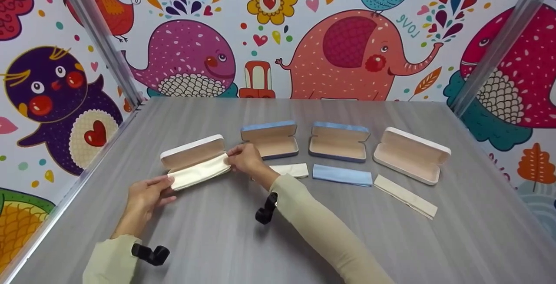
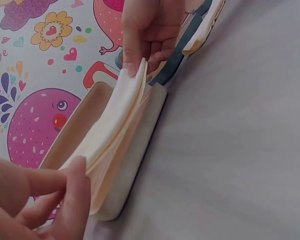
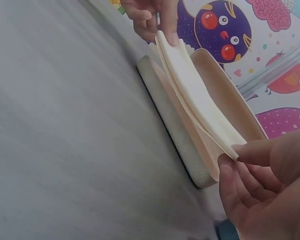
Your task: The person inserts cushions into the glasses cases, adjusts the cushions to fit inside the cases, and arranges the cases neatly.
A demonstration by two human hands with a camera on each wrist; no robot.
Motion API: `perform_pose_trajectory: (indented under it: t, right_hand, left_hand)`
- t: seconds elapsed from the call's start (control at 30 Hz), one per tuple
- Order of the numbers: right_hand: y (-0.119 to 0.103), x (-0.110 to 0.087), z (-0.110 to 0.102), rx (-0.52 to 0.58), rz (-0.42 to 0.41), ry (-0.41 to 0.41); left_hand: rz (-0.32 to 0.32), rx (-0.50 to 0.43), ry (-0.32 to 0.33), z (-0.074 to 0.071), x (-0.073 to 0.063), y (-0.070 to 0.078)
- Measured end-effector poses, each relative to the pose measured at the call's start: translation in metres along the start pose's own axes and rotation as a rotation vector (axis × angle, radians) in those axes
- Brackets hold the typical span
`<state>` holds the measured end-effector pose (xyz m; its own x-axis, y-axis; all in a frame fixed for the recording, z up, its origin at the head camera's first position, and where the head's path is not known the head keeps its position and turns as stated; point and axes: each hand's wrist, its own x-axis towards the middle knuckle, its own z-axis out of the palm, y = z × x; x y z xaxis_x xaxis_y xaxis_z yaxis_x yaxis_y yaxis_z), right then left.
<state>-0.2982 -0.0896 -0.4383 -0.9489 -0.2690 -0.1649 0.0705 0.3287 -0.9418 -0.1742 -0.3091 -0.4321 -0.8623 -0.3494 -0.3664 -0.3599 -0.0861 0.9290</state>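
Note:
Both hands pinch a folded cream cloth (image 1: 200,171) by its two ends, stretched over an open white glasses case (image 1: 193,151) at the left. The left hand (image 1: 145,195) holds the left end between thumb and fingers. At the opposite end, the right hand (image 1: 247,160) pinches a corner. Seen from the left wrist, the cloth (image 2: 112,117) runs lengthwise just above the case's lower half (image 2: 132,165). The right wrist view shows the folded layers of the cloth (image 3: 200,100) and the beige lining beneath. In the head view, the cloth hides most of the case's lower half.
To the right stand two open blue glasses cases (image 1: 269,125) (image 1: 341,127) and another open white case (image 1: 412,153). In front of them lie a cream cloth (image 1: 295,170), partly behind the right forearm, a blue cloth (image 1: 342,175) and a beige cloth (image 1: 406,196). Patterned walls (image 1: 269,36) surround the grey table (image 1: 226,240).

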Motion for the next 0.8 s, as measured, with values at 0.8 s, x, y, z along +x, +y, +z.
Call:
perform_pose_trajectory:
  t: [0.8]
  right_hand:
    - [0.006,0.011,0.012,-0.194,-0.179,0.086]
  left_hand:
    - [0.018,0.091,0.099,0.003,0.019,-0.001]
